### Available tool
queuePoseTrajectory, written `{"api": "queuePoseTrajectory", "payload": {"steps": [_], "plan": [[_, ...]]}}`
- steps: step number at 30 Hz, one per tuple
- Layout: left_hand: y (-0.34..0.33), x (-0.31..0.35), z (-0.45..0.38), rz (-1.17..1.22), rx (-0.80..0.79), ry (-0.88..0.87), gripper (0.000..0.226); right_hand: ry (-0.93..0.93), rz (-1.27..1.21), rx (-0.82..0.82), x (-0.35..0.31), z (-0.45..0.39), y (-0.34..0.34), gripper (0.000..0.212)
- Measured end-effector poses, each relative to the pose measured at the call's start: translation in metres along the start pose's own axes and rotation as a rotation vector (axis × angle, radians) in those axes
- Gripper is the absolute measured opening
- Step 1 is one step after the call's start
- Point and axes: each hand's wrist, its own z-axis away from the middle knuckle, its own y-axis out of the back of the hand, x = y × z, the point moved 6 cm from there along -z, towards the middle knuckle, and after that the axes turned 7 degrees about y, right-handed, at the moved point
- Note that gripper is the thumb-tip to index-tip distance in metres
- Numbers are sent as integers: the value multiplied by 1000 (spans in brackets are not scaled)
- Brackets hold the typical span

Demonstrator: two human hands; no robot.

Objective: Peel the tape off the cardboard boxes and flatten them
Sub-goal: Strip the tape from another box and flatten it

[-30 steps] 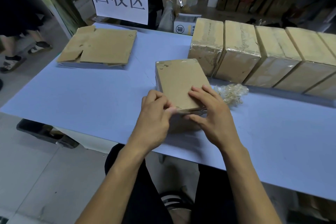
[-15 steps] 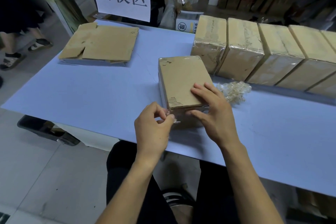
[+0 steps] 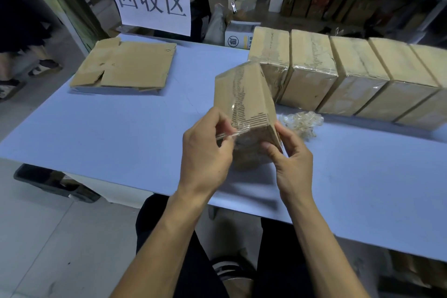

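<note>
We see brown matt cardboard on the box (image 3: pixel 244 97), rough where torn strips bare its ribbed core, with glossy clear tape (image 3: pixel 232 113) wrinkling over it; the row of boxes (image 3: pixel 338 75) shines under the same film, the flattened cardboard (image 3: pixel 125 65) is dull, the tape wad (image 3: pixel 301 122) glistens, the desk (image 3: pixel 108 128) is smooth matt pale blue

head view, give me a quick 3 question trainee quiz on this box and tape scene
1. True or false: the tilted cardboard box lies flat on the blue table.
2. What does the left hand pinch? A) clear tape strip B) paper sign C) flattened cardboard
3. Fill in: the crumpled tape wad lies to the ___ of the box held by the right hand.

Key: 1 false; 2 A; 3 right
</note>
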Motion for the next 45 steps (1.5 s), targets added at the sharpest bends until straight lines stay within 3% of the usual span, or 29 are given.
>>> {"api": "queuePoseTrajectory", "payload": {"steps": [5,9,14,19,23,34,42,45], "plan": [[-17,15,-2,-143,-65,-103,12,-20,117,-133,5,1,8,48],[-30,9,3,-245,-65,-117,35,118,311,-236,-19,-7,13,80],[-27,-2,13,-328,122,-138,41,409,408,-352,-44,-7,1,67],[-29,-6,17,-316,226,-168,30,379,361,-360,-38,-2,-6,61],[-33,-9,18,-301,209,-226,16,374,333,-351,-38,0,-7,62],[-23,-11,7,-306,172,-298,8,320,266,-323,-35,-1,-10,58],[-5,-10,-11,-348,60,-277,13,333,311,-341,-37,-4,-8,57],[-6,-17,-2,-276,5,-277,30,323,308,-334,-36,-3,-9,58]]}}
